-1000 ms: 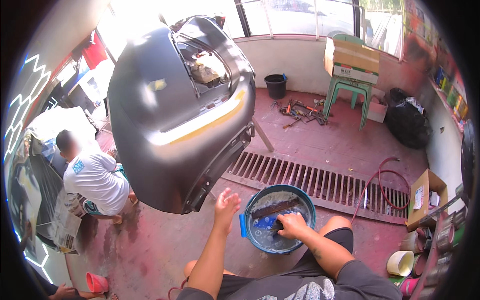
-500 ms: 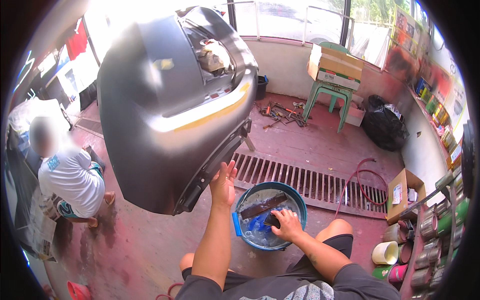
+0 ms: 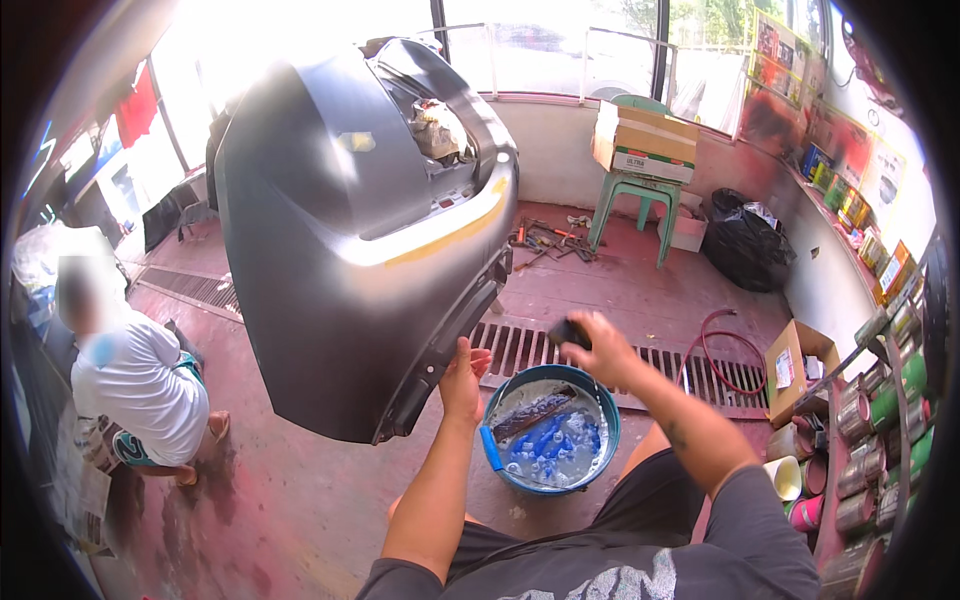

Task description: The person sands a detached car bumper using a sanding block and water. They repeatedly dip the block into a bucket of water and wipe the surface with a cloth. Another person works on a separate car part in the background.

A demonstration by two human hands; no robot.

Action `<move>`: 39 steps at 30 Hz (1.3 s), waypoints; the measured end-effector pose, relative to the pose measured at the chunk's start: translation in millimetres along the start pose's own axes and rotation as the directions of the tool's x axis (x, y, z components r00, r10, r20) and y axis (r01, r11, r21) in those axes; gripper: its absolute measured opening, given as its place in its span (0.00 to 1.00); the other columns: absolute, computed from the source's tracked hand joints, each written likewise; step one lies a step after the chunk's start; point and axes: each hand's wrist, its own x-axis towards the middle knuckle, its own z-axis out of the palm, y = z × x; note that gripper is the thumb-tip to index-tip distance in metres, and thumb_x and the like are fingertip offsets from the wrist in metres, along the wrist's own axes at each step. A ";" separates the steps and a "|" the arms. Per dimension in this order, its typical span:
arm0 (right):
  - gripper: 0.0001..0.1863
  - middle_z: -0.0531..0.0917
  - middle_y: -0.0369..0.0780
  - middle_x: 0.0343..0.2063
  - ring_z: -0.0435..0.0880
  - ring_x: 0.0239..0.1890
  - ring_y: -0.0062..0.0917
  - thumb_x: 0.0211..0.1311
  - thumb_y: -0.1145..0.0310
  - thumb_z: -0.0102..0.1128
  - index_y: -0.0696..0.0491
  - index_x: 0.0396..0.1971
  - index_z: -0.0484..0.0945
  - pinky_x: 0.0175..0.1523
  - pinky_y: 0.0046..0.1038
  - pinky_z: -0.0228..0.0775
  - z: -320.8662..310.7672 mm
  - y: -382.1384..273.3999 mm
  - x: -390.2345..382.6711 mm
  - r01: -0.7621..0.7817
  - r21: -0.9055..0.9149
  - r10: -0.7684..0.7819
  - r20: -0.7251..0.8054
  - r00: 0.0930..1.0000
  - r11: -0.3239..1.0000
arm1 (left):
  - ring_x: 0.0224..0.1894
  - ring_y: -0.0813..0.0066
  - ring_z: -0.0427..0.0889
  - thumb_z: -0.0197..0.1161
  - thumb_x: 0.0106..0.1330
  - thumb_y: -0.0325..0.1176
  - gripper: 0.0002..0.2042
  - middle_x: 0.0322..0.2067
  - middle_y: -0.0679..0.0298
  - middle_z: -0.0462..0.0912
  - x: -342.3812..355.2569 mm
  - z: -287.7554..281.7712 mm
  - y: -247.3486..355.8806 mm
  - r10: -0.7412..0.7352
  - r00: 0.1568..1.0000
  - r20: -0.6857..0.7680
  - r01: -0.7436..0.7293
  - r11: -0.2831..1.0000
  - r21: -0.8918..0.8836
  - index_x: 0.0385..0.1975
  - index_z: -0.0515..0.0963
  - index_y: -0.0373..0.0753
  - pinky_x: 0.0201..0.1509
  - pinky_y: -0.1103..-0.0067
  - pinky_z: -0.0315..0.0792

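Observation:
A large dark grey car bumper with pale and yellowish patches fills the left of the middle. Close to its lower right edge is my left hand, fingers stretched and holding nothing; whether it touches the edge I cannot tell. My right hand grips a small black block, raised over the far rim of a teal bucket. Inside the bucket, cloudy sudsy water holds a blue cloth-like thing and a long dark brown piece.
A slotted floor grate runs beyond the bucket. To the right lie a red hose, an open carton and shelved paint cans. A green stool bears a box. A person sits at left.
My right hand has lifted the black block out of the bucket, up and away from me. My left hand has shifted slightly right and down in view. The view has turned a little.

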 end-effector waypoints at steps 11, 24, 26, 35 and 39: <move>0.34 0.81 0.53 0.66 0.82 0.67 0.52 0.76 0.56 0.67 0.54 0.75 0.70 0.70 0.47 0.74 -79.7 -101.5 179.7 0.226 -0.103 -0.247 -0.472 0.846 0.969 | 0.42 0.76 0.84 0.67 0.80 0.58 0.22 0.34 0.67 0.86 -1.3 -5.5 -3.3 0.031 0.999 -0.013 -0.030 0.999 0.034 0.36 0.82 0.43 0.56 0.75 0.78; 0.28 0.84 0.47 0.58 0.86 0.58 0.47 0.75 0.58 0.67 0.47 0.71 0.78 0.62 0.49 0.81 -67.7 -76.7 226.6 0.278 -0.278 -0.390 -0.555 0.735 0.919 | 0.62 0.67 0.82 0.67 0.81 0.55 0.28 0.67 0.64 0.81 -4.2 5.6 2.0 0.041 0.998 0.044 -0.039 0.998 -0.040 0.69 0.75 0.43 0.66 0.66 0.78; 0.28 0.84 0.47 0.59 0.86 0.59 0.46 0.75 0.58 0.67 0.47 0.71 0.78 0.62 0.49 0.81 -53.9 -78.5 222.3 0.301 -0.283 -0.411 -0.551 0.726 0.911 | 0.66 0.65 0.81 0.66 0.81 0.56 0.29 0.69 0.65 0.80 -3.3 4.6 5.8 0.103 0.992 0.073 -0.098 0.993 -0.064 0.72 0.74 0.44 0.68 0.65 0.76; 0.29 0.84 0.46 0.57 0.87 0.58 0.46 0.73 0.59 0.68 0.47 0.71 0.78 0.61 0.48 0.82 -49.4 -83.9 212.7 0.349 -0.319 -0.469 -0.506 0.723 0.881 | 0.62 0.64 0.84 0.63 0.78 0.65 0.33 0.67 0.66 0.83 4.6 2.3 4.1 0.118 0.991 0.059 -0.103 0.973 -0.207 0.72 0.76 0.48 0.66 0.67 0.75; 0.29 0.85 0.46 0.58 0.86 0.60 0.46 0.74 0.58 0.68 0.45 0.73 0.78 0.62 0.48 0.82 -54.6 -79.9 220.4 0.342 -0.346 -0.479 -0.486 0.731 0.874 | 0.54 0.67 0.86 0.59 0.78 0.68 0.33 0.64 0.67 0.85 8.4 2.8 2.0 0.143 0.989 -0.029 -0.145 0.983 -0.111 0.70 0.78 0.50 0.64 0.68 0.75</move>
